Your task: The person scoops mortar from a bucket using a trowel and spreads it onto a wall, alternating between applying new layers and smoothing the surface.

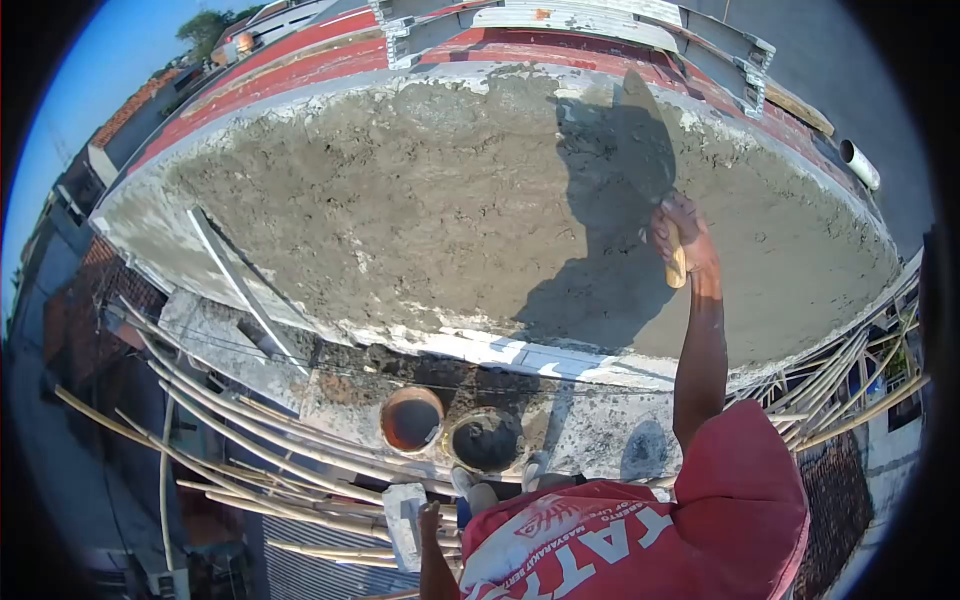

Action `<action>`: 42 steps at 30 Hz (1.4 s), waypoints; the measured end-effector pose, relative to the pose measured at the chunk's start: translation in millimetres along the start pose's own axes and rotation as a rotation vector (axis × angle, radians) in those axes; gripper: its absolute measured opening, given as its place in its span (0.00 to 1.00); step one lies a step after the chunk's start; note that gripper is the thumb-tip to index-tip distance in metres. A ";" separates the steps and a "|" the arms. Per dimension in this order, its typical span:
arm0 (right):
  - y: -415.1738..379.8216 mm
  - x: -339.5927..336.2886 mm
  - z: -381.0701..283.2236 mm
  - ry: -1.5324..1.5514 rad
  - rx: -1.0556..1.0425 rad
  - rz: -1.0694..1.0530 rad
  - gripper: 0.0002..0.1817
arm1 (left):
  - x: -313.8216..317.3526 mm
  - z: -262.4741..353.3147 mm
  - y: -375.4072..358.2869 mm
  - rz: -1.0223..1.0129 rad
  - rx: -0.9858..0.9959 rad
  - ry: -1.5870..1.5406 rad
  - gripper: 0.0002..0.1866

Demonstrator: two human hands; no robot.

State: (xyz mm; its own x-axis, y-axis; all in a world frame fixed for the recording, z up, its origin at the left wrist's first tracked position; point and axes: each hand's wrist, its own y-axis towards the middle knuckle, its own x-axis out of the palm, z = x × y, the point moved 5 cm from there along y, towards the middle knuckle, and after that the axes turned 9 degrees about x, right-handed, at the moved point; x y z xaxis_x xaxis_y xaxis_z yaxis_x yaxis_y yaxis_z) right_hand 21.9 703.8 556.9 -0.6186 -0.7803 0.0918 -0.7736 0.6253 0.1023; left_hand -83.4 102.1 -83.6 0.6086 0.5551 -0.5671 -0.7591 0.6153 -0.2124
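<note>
My right hand [684,232] is wrapped round the wooden handle of a trowel [648,140], its blade pointing up over the wall. Fresh grey mortar coats the wall [430,200], and the blade overlaps its upper right part in this view. Low on the left, my left hand [430,518] is closed at the edge of a pale, mortar-crusted board [405,522]; its grip is partly hidden. Near my feet stand a reddish-brown bucket [412,419] and a second bucket [487,441] holding grey mortar.
A long pale straightedge [245,285] leans against the wall's left part. Bamboo poles [270,425] run along the ledge [600,432] on both sides. Metal channels [575,22] lie on the red roof [300,70] above, with a white pipe [860,165] at right.
</note>
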 end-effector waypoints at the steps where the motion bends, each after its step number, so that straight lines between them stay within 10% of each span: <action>1: -31.0 -24.4 4.4 0.111 -0.074 0.015 0.08 | 5.7 3.2 1.3 -0.002 0.005 -0.012 0.23; 3: -88.7 -46.1 17.9 0.041 -0.020 0.155 0.07 | 10.3 -2.9 -74.0 0.046 -0.660 -0.453 0.21; 5: -113.2 -41.2 51.0 -0.031 0.140 0.137 0.07 | 23.5 -3.3 -111.0 -0.110 -0.912 -0.439 0.19; 9: -124.6 20.6 188.9 -0.321 0.662 -0.023 0.07 | 86.9 -60.1 -143.8 -0.282 -0.446 -0.178 0.31; 14: -173.0 72.2 498.8 -1.224 0.695 -0.430 0.17 | 90.9 70.5 -82.1 -0.500 -0.790 -0.005 0.46; 18: -207.9 97.7 740.4 -1.587 0.680 -0.663 0.12 | 112.0 87.4 -81.4 -0.442 -1.034 0.247 0.55; 22: -249.6 117.7 895.2 -1.783 -0.127 -0.351 0.06 | 111.6 96.8 -82.2 -0.287 -1.024 0.361 0.51; 26: -234.4 118.6 858.5 -1.417 0.675 -0.762 0.16 | 110.3 98.9 -84.0 -0.231 -1.005 0.380 0.50; 32: -228.0 52.0 753.1 -1.153 0.766 -0.720 0.16 | 103.9 91.7 -70.1 -0.306 -1.028 0.334 0.50; 42: -112.0 86.5 239.0 -1.233 0.590 -0.572 0.20 | 76.8 58.6 -13.0 -0.423 -0.664 0.146 0.44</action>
State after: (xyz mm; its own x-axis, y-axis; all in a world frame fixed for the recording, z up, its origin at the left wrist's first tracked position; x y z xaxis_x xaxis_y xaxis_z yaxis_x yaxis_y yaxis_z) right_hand 22.2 564.4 316.6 0.2920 -0.6165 -0.7312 -0.7026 0.3805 -0.6013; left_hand -13.2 169.5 -77.8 0.8742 0.2415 -0.4212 -0.4775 0.2705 -0.8360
